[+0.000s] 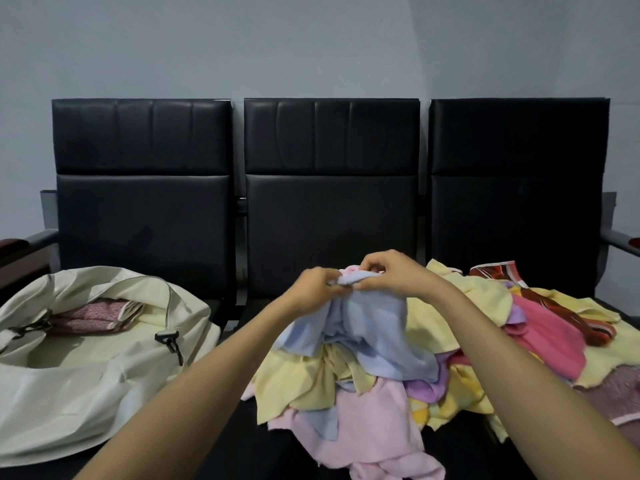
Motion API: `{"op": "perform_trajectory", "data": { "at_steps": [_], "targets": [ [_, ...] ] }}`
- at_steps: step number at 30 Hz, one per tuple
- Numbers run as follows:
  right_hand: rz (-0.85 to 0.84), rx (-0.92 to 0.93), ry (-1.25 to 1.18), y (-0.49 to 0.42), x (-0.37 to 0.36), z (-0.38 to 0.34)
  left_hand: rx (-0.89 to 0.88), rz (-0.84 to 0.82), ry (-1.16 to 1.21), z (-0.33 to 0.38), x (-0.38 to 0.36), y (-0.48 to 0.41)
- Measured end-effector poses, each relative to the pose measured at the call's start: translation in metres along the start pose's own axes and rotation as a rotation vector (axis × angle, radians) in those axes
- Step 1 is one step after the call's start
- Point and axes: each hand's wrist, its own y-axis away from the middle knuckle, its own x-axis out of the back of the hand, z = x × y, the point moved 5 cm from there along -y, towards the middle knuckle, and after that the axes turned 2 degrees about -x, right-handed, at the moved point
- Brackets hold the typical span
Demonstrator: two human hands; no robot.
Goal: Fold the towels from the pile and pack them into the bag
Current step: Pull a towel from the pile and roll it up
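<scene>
two bare hands over a row of black padded seats (329, 216), both raised above the middle seat and closed on one light blue towel (367, 327). left hand (317, 289) with fingers curled inward, pinching the towel's bunched top edge; right hand (391, 271) just beside it, nearly touching, thumb and fingertips nipping the same edge, knuckles upward. towel pale blue, thin and soft-looking, crumpled, hanging from the grip in loose vertical folds, lower end resting on the pile (298, 382) beneath. pile sprawled across the middle and right seats, unfolded and tangled: pale yellow towels (467, 296) through the heap, a pale pink towel (367, 424) nearest the camera, a lilac towel (426, 388) peeking out between layers, a deep pink towel (543, 336) to the right, a red-and-white patterned cloth (498, 271) at the far back edge. on the left seat, well apart from the pile, a cream fabric bag (86, 386), slumped, mouth gaping upward, black clips (169, 341) on its straps. inside the bag, a folded pink patterned towel (90, 318) lying flat, pale folded fabric just beside it, too creased to tell whether towel or lining. forearms (194, 386) bare, reaching in from the bottom of the frame. behind the seats, a plain grey-blue wall (311, 46). metal armrests (41, 236) at either end of the row.
</scene>
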Motion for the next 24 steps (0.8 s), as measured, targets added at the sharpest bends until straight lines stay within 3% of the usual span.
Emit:
{"op": "perform_trajectory", "data": {
  "at_steps": [3, 8, 9, 12, 14, 16, 18, 21, 24],
  "targets": [
    [-0.031, -0.107, -0.022, 0.008, 0.014, 0.018, 0.170, 0.307, 0.090, -0.033, 0.031, 0.001],
    [-0.074, -0.180, 0.055, 0.015, 0.016, 0.037, 0.355, 0.295, 0.053, -0.059, 0.034, 0.002],
    [-0.056, -0.176, -0.020, 0.014, 0.013, 0.036, 0.351, 0.282, 0.088, -0.055, 0.032, 0.002],
    [0.131, -0.158, -0.580, 0.011, 0.011, 0.025, 0.297, 0.136, 0.214, -0.034, 0.018, 0.002],
    [0.189, -0.166, -0.848, 0.007, 0.009, 0.017, 0.174, 0.177, 0.252, -0.013, 0.016, 0.004],
    [0.136, -0.140, -0.989, 0.006, 0.003, 0.007, 0.077, 0.260, 0.370, 0.005, 0.017, 0.009],
    [0.112, -0.092, -0.848, 0.007, -0.001, 0.001, 0.080, 0.314, 0.508, 0.012, 0.016, 0.012],
    [0.186, -0.040, -0.394, 0.009, -0.003, 0.002, 0.191, 0.336, 0.646, 0.006, 0.009, 0.016],
    [0.278, -0.015, -0.261, 0.010, -0.007, 0.001, 0.270, 0.312, 0.732, -0.009, -0.003, 0.021]
  ]
}}
